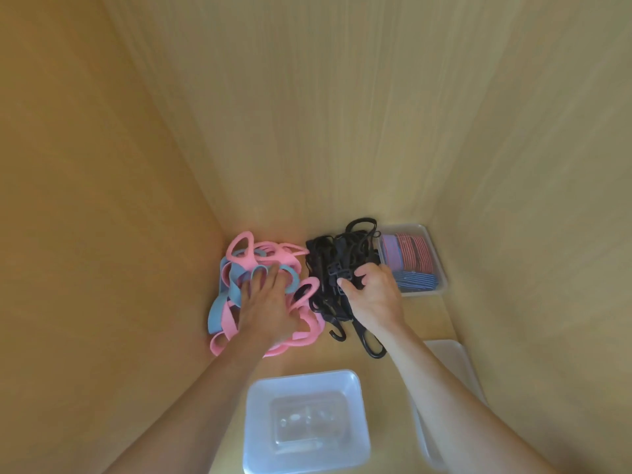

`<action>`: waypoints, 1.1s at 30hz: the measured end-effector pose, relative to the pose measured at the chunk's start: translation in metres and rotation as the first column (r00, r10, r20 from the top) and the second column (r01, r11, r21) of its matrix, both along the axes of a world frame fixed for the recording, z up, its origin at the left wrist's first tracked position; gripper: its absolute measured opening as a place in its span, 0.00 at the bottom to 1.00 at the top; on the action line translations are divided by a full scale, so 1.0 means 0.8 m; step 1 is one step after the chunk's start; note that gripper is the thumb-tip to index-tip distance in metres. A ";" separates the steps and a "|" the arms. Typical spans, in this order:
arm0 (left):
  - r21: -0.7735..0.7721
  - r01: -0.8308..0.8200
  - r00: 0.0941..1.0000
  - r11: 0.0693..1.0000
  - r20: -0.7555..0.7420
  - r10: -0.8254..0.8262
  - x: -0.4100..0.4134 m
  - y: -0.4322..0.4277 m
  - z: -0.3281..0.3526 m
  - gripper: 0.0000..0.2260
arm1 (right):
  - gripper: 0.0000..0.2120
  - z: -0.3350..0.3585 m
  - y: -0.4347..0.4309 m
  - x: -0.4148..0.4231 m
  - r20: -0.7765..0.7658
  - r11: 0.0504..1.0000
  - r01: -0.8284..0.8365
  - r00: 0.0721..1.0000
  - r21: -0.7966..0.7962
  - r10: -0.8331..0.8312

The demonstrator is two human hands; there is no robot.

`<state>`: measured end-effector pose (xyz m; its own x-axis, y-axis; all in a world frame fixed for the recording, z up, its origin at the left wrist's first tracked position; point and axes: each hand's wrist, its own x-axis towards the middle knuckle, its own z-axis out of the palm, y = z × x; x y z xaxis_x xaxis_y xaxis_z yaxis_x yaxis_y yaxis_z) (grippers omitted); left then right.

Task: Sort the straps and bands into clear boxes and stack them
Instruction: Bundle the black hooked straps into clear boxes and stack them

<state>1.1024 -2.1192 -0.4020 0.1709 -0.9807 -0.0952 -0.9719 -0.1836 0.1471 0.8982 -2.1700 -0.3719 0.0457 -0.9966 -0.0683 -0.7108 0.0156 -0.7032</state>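
View from my head, looking down at a pale wooden bench (342,357) closed in by wooden walls on the left, back and right.

My left hand (265,302) lies flat on a loose heap of pink and blue bands (244,254) at the back left of the bench. Its fingers are spread and straight, pressing on the loops and gripping nothing.

My right hand (374,295) is just beside it, not touching it. Its fingers and thumb are curled round a tangle of black straps (328,254) in the middle of the bench. A black hook (337,333) hangs out of the tangle at its near edge, and the straps touch the pink heap on their left.

At the back right, against the wall, stands a far clear box (420,291) — inside it lie striped red and blue bands (410,254), packed side by side. The black straps reach its left rim.

Close to me, between my forearms, sits an open-topped near clear box (258,422). To its right — partly behind my right forearm — lies a pale plastic piece (451,357); I cannot tell whether it is a lid or another box.
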 end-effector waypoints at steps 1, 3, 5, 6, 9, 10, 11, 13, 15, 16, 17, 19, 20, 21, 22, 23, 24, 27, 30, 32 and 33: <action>-0.021 -0.010 0.999 1.000 -0.037 0.009 0.002 0.002 0.003 0.35 | 0.12 0.003 -0.005 0.005 -0.021 1.000 -0.008 1.000 0.023 0.008; -0.083 -0.041 0.995 0.996 -0.097 0.033 0.008 0.008 0.008 0.35 | 0.06 0.009 -0.011 0.013 0.036 0.997 -0.005 0.999 0.074 0.003; -0.134 -0.076 0.989 0.988 -0.136 0.057 0.012 0.014 0.014 0.37 | 0.10 0.019 -0.018 0.013 0.180 0.994 0.007 0.983 0.112 -0.027; -0.162 -0.089 0.987 0.983 -0.150 0.065 0.013 0.018 0.017 0.36 | 0.11 0.027 -0.022 0.011 0.262 0.992 0.008 0.964 0.124 -0.040; -0.239 -0.123 0.977 0.963 -0.198 0.076 0.014 0.026 0.021 0.33 | 0.06 0.058 -0.032 0.000 0.519 0.983 -0.036 0.852 0.178 -0.063; -0.230 -0.138 0.972 0.963 -0.217 0.088 0.012 0.027 0.024 0.33 | 0.05 0.070 -0.034 -0.004 0.582 0.981 -0.064 0.811 0.186 -0.058; -0.220 -0.146 0.970 0.965 -0.225 0.095 0.010 0.027 0.026 0.32 | 0.05 0.081 -0.037 -0.008 0.632 0.979 -0.090 0.773 0.185 -0.048; -0.238 -0.142 0.974 0.961 -0.205 0.094 0.004 0.027 0.033 0.28 | 0.03 0.102 -0.041 -0.014 0.693 0.977 -0.126 0.721 0.170 -0.027; -0.285 -0.151 0.977 0.947 -0.191 0.098 -0.005 0.023 0.044 0.20 | 0.02 0.119 -0.045 -0.018 0.717 0.978 -0.146 0.697 0.148 -0.004; -0.306 -0.161 0.977 0.938 -0.186 0.107 -0.009 0.020 0.051 0.17 | 0.02 0.127 -0.047 -0.019 0.727 0.979 -0.155 0.686 0.134 0.009; -0.325 -0.173 0.976 0.930 -0.183 0.118 -0.014 0.017 0.058 0.14 | 0.02 0.134 -0.048 -0.020 0.738 0.980 -0.162 0.674 0.118 0.022; -0.363 -0.197 0.968 0.911 -0.217 0.123 -0.020 0.010 0.072 0.08 | 0.02 0.149 -0.051 -0.023 0.765 0.981 -0.173 0.642 0.089 0.044; -0.377 -0.198 0.961 0.905 -0.256 0.103 -0.021 0.006 0.078 0.06 | 0.03 0.158 -0.052 -0.025 0.781 0.980 -0.186 0.622 0.071 0.061; -0.381 -0.189 0.950 0.905 -0.303 0.071 -0.023 0.002 0.083 0.06 | 0.05 0.167 -0.053 -0.028 0.795 0.977 -0.207 0.601 0.049 0.087; -0.374 -0.170 0.937 0.912 -0.349 0.032 -0.025 -0.002 0.087 0.07 | 0.07 0.176 -0.053 -0.031 0.805 0.972 -0.233 0.580 0.022 0.120; -0.359 -0.146 0.921 0.922 -0.391 -0.007 -0.028 -0.006 0.092 0.09 | 0.09 0.186 -0.052 -0.034 0.816 0.966 -0.257 0.557 -0.006 0.153; -0.343 -0.124 0.901 0.931 -0.433 -0.040 -0.032 -0.011 0.097 0.11 | 0.10 0.195 -0.051 -0.037 0.828 0.961 -0.276 0.530 -0.032 0.180; -0.294 -0.114 0.807 0.949 -0.585 -0.084 -0.046 -0.024 0.112 0.16 | 0.10 0.219 -0.043 -0.045 0.866 0.946 -0.311 0.443 -0.093 0.231; -0.264 -0.109 0.706 0.958 -0.699 -0.112 -0.062 -0.044 0.122 0.25 | 0.09 0.240 -0.035 -0.053 0.884 0.933 -0.331 0.384 -0.139 0.267; -0.230 -0.086 0.679 0.969 -0.726 -0.112 -0.072 -0.058 0.128 0.33 | 0.09 0.256 -0.030 -0.058 0.886 0.924 -0.343 0.359 -0.168 0.294; -0.193 -0.070 0.659 0.979 -0.745 -0.099 -0.077 -0.064 0.132 0.36 | 0.09 0.264 -0.028 -0.060 0.887 0.918 -0.350 0.342 -0.185 0.309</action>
<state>1.0407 -2.1701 -0.2965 0.1103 -0.9939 0.0010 -0.5179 -0.0567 0.8536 0.8502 -2.1923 -0.1607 0.4238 -0.8842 0.1964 0.3650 -0.0318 -0.9305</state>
